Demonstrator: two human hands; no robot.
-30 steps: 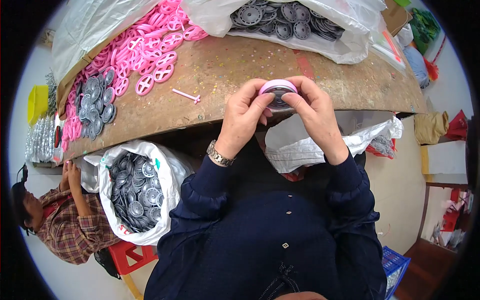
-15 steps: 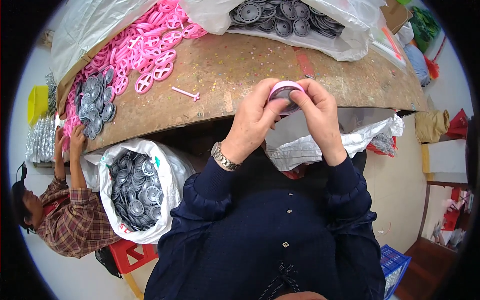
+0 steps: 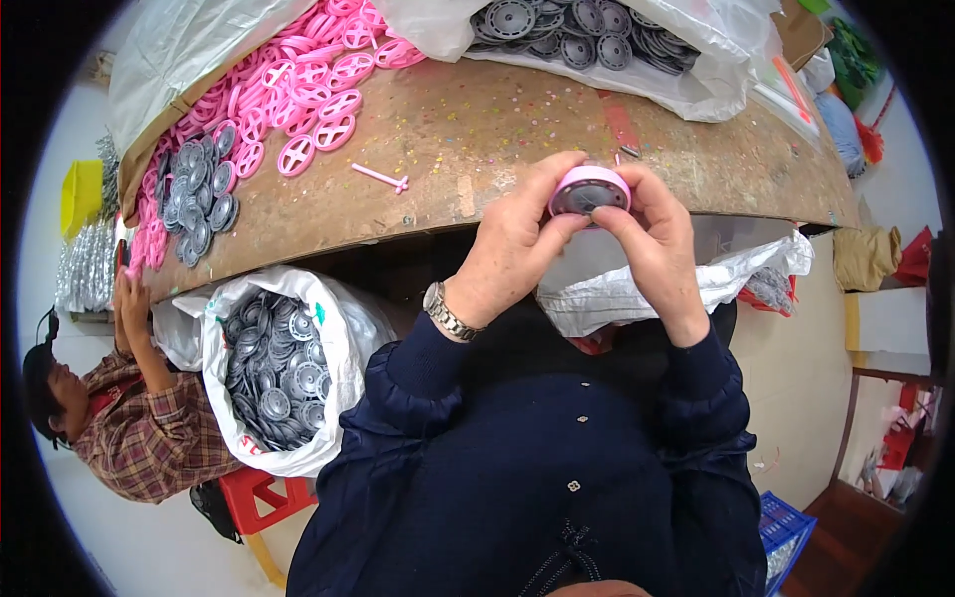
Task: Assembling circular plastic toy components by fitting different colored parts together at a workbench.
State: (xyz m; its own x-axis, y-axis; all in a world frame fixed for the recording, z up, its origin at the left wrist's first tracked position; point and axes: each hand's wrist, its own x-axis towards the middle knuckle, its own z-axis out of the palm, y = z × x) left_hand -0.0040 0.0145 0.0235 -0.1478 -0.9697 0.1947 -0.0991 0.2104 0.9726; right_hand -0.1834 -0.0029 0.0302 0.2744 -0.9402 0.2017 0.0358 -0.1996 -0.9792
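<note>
Between my two hands is a toy wheel (image 3: 590, 192), a pink ring with a grey disc set in it, held just off the table's near edge. My left hand (image 3: 522, 224) is closed round its left side, thumb at the disc's lower edge. On the other side my right hand (image 3: 657, 229) grips the rim, its thumb pressing near the bottom of the disc. The fingers behind the wheel are partly hidden. A pink stick-like plastic piece (image 3: 380, 178) lies on the table to the left of my hands.
Pink rings (image 3: 298, 90) and grey discs (image 3: 194, 194) are heaped on the table (image 3: 477, 129) at left. More grey discs lie in a bag (image 3: 597, 35) at the back. A white sack (image 3: 343, 378) of discs stands left of me. A co-worker (image 3: 149, 428) sits at far left.
The wheel has tilted so its grey disc faces me more, and my right thumb has slid to its lower edge. The co-worker's hands have shifted at the table's edge.
</note>
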